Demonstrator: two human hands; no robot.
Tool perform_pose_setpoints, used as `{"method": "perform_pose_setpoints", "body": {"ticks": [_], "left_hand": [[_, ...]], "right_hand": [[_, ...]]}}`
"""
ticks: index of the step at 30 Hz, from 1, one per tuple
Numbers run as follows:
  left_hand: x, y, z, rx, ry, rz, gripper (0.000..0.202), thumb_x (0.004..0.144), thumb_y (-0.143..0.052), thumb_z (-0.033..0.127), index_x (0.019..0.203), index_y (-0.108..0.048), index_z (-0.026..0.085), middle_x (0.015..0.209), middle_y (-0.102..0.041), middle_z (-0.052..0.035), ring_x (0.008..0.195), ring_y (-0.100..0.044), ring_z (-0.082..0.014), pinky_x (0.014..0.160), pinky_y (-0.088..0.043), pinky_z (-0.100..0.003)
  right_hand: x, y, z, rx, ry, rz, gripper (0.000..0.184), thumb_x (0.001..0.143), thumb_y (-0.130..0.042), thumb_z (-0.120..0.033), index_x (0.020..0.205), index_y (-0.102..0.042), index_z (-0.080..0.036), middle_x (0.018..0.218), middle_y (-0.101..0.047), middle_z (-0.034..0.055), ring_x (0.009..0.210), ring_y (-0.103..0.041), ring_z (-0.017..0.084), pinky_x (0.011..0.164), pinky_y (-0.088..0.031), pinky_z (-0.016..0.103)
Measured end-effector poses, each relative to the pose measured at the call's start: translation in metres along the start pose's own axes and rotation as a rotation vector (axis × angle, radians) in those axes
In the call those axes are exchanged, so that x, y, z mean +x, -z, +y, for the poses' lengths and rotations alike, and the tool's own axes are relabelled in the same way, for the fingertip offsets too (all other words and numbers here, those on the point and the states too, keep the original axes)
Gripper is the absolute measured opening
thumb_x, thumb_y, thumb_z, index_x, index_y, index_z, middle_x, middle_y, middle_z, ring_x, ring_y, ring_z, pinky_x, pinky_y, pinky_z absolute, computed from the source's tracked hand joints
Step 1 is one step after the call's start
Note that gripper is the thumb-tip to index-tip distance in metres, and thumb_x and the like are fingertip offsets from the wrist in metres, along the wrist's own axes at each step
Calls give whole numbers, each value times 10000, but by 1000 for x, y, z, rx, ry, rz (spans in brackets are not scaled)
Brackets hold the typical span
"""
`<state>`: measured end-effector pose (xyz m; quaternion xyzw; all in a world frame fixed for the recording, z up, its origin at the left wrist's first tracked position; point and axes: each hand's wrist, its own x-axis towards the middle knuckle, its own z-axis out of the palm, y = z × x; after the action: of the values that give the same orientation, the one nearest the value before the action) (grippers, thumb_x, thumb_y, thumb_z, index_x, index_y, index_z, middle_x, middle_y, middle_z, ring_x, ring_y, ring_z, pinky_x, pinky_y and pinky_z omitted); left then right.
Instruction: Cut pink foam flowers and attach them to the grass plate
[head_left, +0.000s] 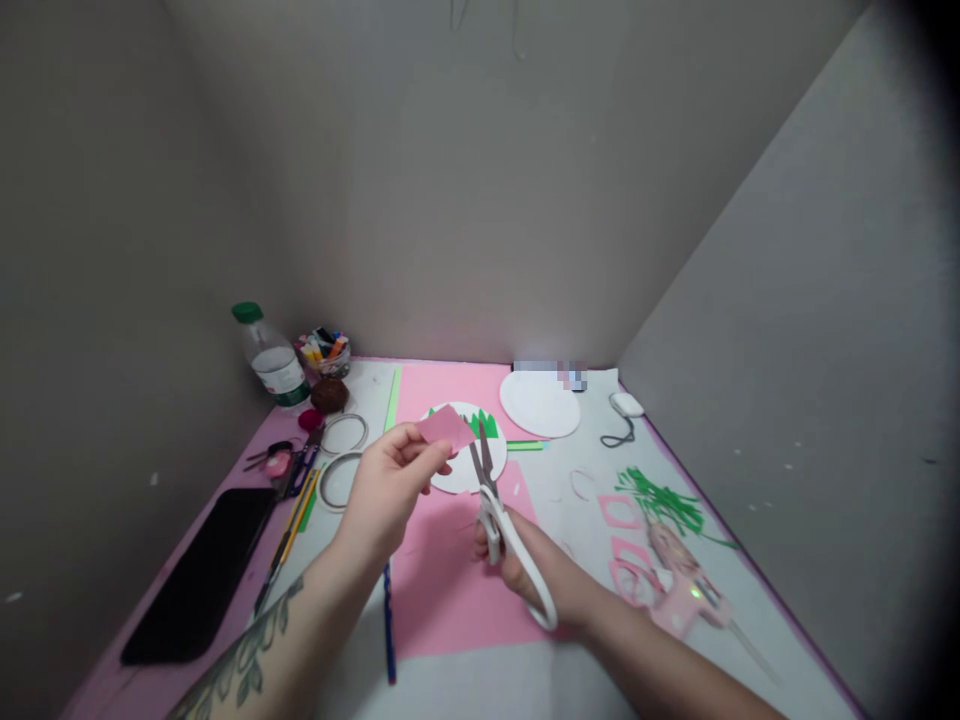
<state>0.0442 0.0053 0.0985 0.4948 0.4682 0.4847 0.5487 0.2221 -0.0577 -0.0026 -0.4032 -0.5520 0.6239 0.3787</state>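
Between the thumb and fingers of my left hand [394,475] is a small piece of pink paper [444,428]. My right hand [536,560] grips white-handled scissors [491,500]. Their blades are parted and point upward, close to the right edge of the pink piece. Behind both hands lies a white paper disc [491,465] with jagged green paper shapes [486,426] on it. My left hand and the pink piece hide part of the disc. Beneath my hands, a larger pink sheet [465,600] is spread on the table.
At left are a bottle [276,365], a cup of markers [326,352], tape rolls [343,482], pencils [294,525] and a black phone-like slab [202,575]. A white oval [540,403] lies at the back. Green strips [664,500] and a pink glue gun [686,595] are at right.
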Motion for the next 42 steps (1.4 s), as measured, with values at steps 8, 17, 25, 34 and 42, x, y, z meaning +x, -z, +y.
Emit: {"method": "perform_pose_setpoints", "body": {"ticks": [8,17,25,34,42], "left_hand": [[-6,-2,5,170,-50,-10,212,771,-627,326,644,-582,162,589,-590,24,513,-451,-83,511,-342,-202],[-9,-4,1,189,-41,-54,235,766,-626,348,615,-584,173,592,-593,13,540,-479,-106,511,-345,-213],[-9,-4,-1,183,-40,-67,204,765,-632,324,632,-599,173,596,-596,21,544,-484,-99,514,-359,-209],[-9,-2,3,235,-79,-58,219,788,-598,327,633,-587,173,610,-563,21,555,-455,-103,524,-354,-209],[-9,-1,4,256,-82,-52,216,767,-601,341,620,-589,182,591,-548,24,560,-445,-115,535,-343,-214]], "right_hand": [[-6,-5,-30,-93,23,-11,553,727,-584,-690,932,-463,-191,940,-528,68,840,-510,196,750,-443,341],[-4,-7,-44,-163,25,30,631,696,-510,-778,904,-485,-182,855,-530,57,714,-491,165,657,-437,319],[-2,-9,-40,-90,13,45,639,650,-565,-776,857,-469,-179,808,-508,43,692,-464,152,598,-405,286],[-2,-5,-21,1,-24,50,538,678,-648,-662,862,-461,-193,830,-507,20,666,-470,123,574,-385,252],[-2,-1,-15,2,-48,65,560,635,-690,-660,877,-495,-194,839,-552,32,648,-493,126,561,-404,253]]}}
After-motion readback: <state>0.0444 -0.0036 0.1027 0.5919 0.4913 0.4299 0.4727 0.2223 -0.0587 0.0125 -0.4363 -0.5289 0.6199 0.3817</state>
